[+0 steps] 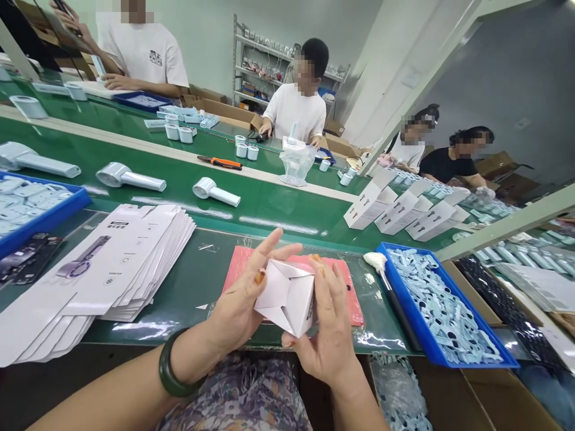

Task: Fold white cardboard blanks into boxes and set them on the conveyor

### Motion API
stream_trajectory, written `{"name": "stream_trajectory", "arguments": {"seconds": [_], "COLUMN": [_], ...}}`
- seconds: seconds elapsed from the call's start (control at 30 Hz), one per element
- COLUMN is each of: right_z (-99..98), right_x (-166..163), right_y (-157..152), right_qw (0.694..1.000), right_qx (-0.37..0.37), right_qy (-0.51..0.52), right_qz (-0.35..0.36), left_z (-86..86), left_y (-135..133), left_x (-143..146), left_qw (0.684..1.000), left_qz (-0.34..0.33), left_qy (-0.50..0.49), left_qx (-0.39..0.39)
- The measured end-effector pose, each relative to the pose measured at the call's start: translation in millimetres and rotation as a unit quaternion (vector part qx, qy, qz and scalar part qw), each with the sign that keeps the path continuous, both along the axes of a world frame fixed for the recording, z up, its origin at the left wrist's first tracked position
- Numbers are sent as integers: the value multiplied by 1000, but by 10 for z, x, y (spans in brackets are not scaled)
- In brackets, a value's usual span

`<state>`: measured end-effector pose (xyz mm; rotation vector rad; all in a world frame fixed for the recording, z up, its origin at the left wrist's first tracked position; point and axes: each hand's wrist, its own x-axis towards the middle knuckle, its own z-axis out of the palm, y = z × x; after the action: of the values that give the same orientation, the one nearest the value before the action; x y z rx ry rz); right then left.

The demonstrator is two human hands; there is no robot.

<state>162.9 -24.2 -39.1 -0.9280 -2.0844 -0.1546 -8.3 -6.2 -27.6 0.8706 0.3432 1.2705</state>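
Observation:
Both my hands hold a small white carton (287, 296) above a pink mat (245, 263) at the table's near edge. Its folded bottom flaps face me. My left hand (242, 299) grips the carton's left side with the thumb on a flap and the index finger stretched out. My right hand (327, 323) wraps round the carton's right side. A green bangle (168, 371) sits on my left wrist. A fanned stack of flat printed cartons (112, 263) lies to the left.
A blue tray of pale blue parts (442, 305) stands at the right, a brush (381, 269) beside it. White handheld devices (215, 191) lie on the green conveyor, with finished white boxes (399, 209) farther right. Several people work across the belt. Another blue tray (27, 206) is at the left.

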Motion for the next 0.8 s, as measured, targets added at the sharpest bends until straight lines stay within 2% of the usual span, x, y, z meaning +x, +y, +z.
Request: {"name": "stream_trajectory", "arguments": {"seconds": [0.1, 0.17, 0.27, 0.37, 0.47, 0.5, 0.53, 0.6, 0.67, 0.73, 0.8], "right_z": [-1, 58, 187, 188, -56, -166, -266, -386, -366, -254, -132], "right_x": [11, 90, 217, 197, 3, -80, -161, -287, -342, -330, -265], "right_y": [53, 149, 288, 256, 101, 72, 69, 139, 279, 454, 671], "right_qw": [999, 996, 993, 994, 972, 956, 935, 875, 792, 733, 710], "right_qx": [-28, -38, -49, -8, 68, 62, 25, -131, -267, -299, -272], "right_qy": [42, 81, 99, 98, 218, 282, 352, 467, 545, 601, 642], "right_qz": [-16, -22, -42, -48, -47, -46, -39, 4, 69, 109, 99], "left_z": [-150, -286, -409, -359, -198, -144, -98, -48, -55, -107, -187], "left_y": [-77, -163, -217, -74, 199, 289, 368, 477, 517, 512, 506], "left_x": [148, 255, 334, 300, 217, 199, 194, 229, 323, 440, 532], "left_qw": [999, 999, 990, 979, 967, 963, 960, 962, 970, 977, 981], "left_qz": [39, 18, -9, 89, 227, 253, 264, 246, 201, 167, 141], "left_qy": [7, 30, 121, 172, 110, 72, 33, -22, -35, -33, -16], "left_qx": [-5, 16, 66, 57, -20, -53, -84, -121, -128, -125, -132]}}
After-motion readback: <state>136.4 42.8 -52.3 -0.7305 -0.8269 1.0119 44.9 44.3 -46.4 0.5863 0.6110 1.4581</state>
